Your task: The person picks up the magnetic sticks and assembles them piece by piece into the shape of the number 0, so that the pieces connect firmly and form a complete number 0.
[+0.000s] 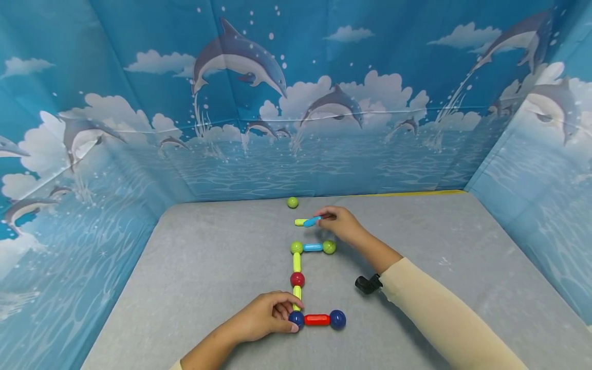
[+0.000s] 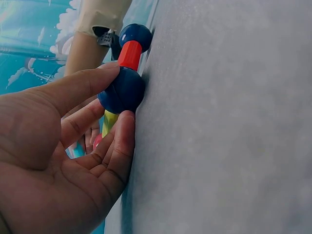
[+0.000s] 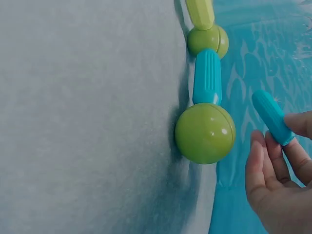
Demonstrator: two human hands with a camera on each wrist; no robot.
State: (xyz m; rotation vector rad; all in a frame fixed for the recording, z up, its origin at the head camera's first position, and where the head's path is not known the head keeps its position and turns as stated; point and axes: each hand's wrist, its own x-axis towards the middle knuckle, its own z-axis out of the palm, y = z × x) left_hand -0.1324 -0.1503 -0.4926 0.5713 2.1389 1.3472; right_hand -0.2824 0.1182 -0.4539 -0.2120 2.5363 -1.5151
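Observation:
Several coloured balls and rods are joined into a bent chain on the grey table. At its near corner my left hand grips a dark blue ball between thumb and fingers. From that ball a red rod runs right to another dark blue ball. Away from me go yellow-green rods, a red ball and a green ball. A blue rod links this to a second green ball. Beyond the chain, my right hand pinches a loose blue rod by one end.
A yellow-green rod lies just left of the pinched rod, which overlaps it in the head view. Farther back, a loose green ball sits near the table's far edge. A dolphin-print curtain surrounds the back and sides.

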